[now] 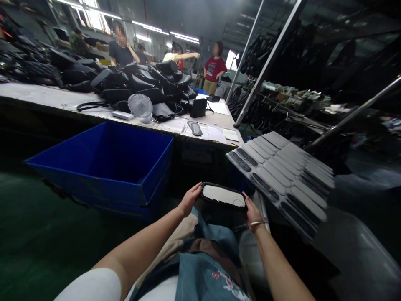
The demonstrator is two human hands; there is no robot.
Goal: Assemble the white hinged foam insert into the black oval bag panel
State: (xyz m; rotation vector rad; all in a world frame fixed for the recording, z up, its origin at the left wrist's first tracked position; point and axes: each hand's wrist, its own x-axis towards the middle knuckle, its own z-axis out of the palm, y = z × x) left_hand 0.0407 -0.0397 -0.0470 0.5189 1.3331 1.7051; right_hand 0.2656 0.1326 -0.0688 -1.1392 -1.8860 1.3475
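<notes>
A long black piece with rounded ends and a white inner face point(224, 196) is held level above my lap. My left hand point(190, 199) grips its left end, the thumb on the near edge. At the opposite end my right hand point(253, 212), with a bangle at the wrist, closes its fingers on the rim. Just right of my right hand, a tilted board point(255, 182) bears many oval pieces in rows, some pale grey and some black.
A large blue bin point(94, 175) stands at the left. Behind it, a long white table point(163, 124) carries a heap of black bags point(140, 81), a small fan point(140, 106) and a grey oval piece point(196, 128). Several people stand beyond. Metal poles rise at the right.
</notes>
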